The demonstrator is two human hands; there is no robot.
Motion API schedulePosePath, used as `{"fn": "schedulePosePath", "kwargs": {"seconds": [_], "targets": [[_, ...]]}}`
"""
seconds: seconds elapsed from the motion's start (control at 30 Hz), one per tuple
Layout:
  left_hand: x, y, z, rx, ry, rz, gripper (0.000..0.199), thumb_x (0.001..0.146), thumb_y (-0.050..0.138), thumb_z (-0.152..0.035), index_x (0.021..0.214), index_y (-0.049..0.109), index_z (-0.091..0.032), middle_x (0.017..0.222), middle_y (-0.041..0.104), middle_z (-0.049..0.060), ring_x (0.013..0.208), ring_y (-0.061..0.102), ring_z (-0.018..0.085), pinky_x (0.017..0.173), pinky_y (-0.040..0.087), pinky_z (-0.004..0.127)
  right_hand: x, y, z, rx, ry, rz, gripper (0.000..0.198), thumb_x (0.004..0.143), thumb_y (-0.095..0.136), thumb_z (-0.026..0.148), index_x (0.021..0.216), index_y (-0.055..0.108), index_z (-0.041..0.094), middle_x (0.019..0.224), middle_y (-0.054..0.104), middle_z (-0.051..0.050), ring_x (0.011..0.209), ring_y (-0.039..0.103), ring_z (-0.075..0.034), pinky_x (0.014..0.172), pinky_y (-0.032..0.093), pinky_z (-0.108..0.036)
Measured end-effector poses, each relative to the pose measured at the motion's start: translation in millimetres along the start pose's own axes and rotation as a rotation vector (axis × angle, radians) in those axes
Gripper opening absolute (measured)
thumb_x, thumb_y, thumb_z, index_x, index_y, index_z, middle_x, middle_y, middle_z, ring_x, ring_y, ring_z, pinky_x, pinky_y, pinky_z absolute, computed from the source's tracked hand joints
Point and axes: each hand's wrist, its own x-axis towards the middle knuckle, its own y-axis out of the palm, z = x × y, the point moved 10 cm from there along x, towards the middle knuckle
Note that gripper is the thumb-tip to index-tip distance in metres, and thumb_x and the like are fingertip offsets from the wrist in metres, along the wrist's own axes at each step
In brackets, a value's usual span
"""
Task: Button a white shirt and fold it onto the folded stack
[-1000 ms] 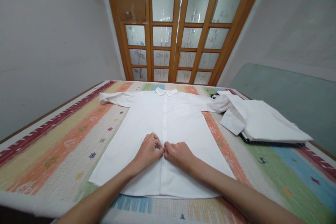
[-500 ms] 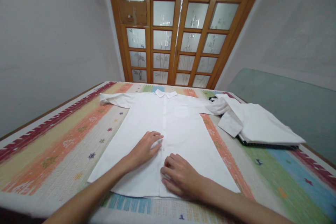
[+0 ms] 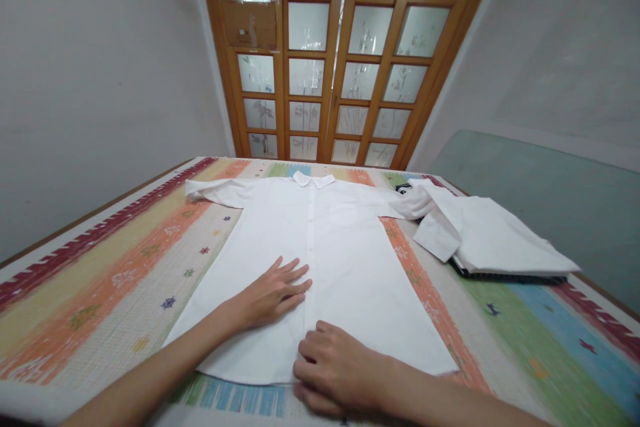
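Observation:
A white collared shirt (image 3: 270, 227) lies spread front side up, with its collar at the far end and its sleeves out to both sides. On its lower front, just left of the button strip, my left hand (image 3: 273, 293) rests flat with the fingers spread. My right hand (image 3: 335, 363) is closed at the bottom of the button strip, by the near hem. Its fingers are curled on the shirt's edge, and the fingertips are partly hidden.
A striped, patterned cloth (image 3: 145, 280) covers the bed. To the right, a stack of folded white garments (image 3: 505, 233) lies on something dark, close to the shirt's sleeve. Beyond are a pale green headboard (image 3: 540, 180) and wooden glazed doors (image 3: 340, 73).
My left hand has flattened and spread its fingers, moving slightly nearer and left. My right hand has slid down the button strip to the hem, still curled.

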Motion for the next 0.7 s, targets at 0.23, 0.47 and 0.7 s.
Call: {"fn": "schedulePosePath", "kwargs": {"seconds": [0.23, 0.47, 0.7], "targets": [[2.8, -10.2, -8.7, -0.191, 0.013, 0.041, 0.037, 0.096, 0.039, -0.039, 0.122, 0.062, -0.025, 0.143, 0.046, 0.007, 0.136, 0.036, 0.023, 0.115, 0.021, 0.044, 8.1, 16.0, 17.1, -0.042, -0.097, -0.071, 0.027, 0.090, 0.052, 0.038, 0.070, 0.053, 0.020, 0.061, 0.060, 0.004, 0.050, 0.049, -0.012, 0.056, 0.034, -0.030], [41.0, -12.0, 22.5, -0.160, -0.082, -0.021, 0.048, 0.094, 0.038, -0.046, 0.132, 0.051, -0.019, 0.144, 0.045, 0.009, 0.135, 0.038, 0.021, 0.112, 0.028, 0.034, 12.9, 45.8, 15.4, -0.053, -0.147, -0.062, 0.028, 0.093, 0.051, 0.036, 0.069, 0.051, 0.021, 0.057, 0.056, 0.006, 0.048, 0.049, -0.010, 0.050, 0.028, -0.028], [80.5, 1.3, 62.7, -0.093, -0.179, 0.043, 0.062, 0.097, 0.021, -0.050, 0.143, 0.032, -0.011, 0.151, 0.029, 0.014, 0.142, 0.021, 0.023, 0.115, 0.019, 0.035, 4.4, 90.4, 2.4, 0.186, -0.070, 0.121, 0.029, 0.089, 0.055, 0.031, 0.062, 0.050, 0.021, 0.051, 0.054, 0.006, 0.040, 0.042, -0.008, 0.040, 0.026, -0.024]]}}
